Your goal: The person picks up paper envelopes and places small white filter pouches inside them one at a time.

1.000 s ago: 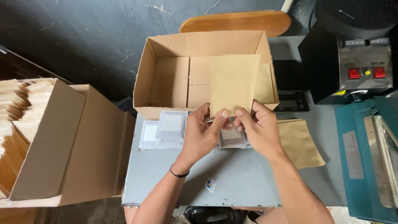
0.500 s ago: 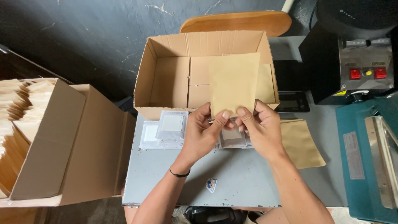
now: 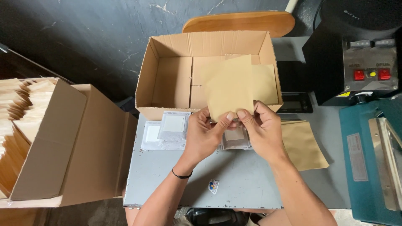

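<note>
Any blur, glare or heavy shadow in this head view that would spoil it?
Head view: sharp overall, both hands and the kraft paper pouch crisp, no motion blur; light soft and even, faint shadows inside the open cardboard box; dark wall behind underexposed; slight wide-angle bending at the frame edges; no glare on the grey metal tabletop.

Grey metal table (image 3: pixel 247 184) stands on a dark, cracked concrete floor (image 3: pixel 83 37). Wooden chair seat (image 3: pixel 238 21) beyond the table's far edge. Black machine (image 3: pixel 356 50) at the table's far right corner. Light even, soft shadows.
</note>
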